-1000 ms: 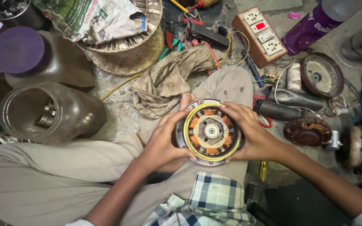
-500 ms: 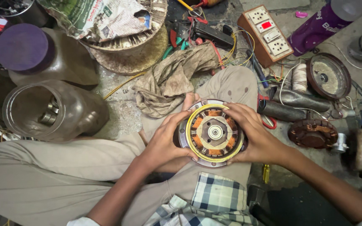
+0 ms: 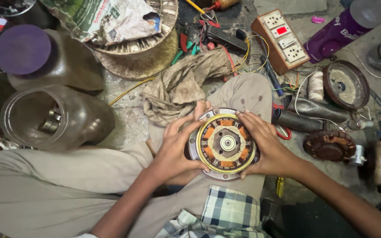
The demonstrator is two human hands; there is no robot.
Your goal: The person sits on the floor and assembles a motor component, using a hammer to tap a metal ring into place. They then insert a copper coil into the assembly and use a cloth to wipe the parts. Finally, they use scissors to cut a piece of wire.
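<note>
A round fan motor (image 3: 225,143) with orange copper windings, a yellow ring and a metal hub rests on my bent knee. My left hand (image 3: 177,147) cups its left side, fingers curled over the rim. On the opposite side my right hand (image 3: 267,147) wraps the rim, fingertips on the top edge. Both hands grip the motor between them.
A crumpled dirty rag (image 3: 181,86) lies just beyond my knee. A wooden switchboard (image 3: 281,39) and hand tools (image 3: 199,39) sit at the back, a purple bottle (image 3: 338,31) far right. Motor covers (image 3: 345,86) and parts (image 3: 329,145) lie right. Plastic jars (image 3: 54,117) stand left.
The motor has turned slightly within my hands, and the view has shifted a little. Both hands stay clasped on its rim.
</note>
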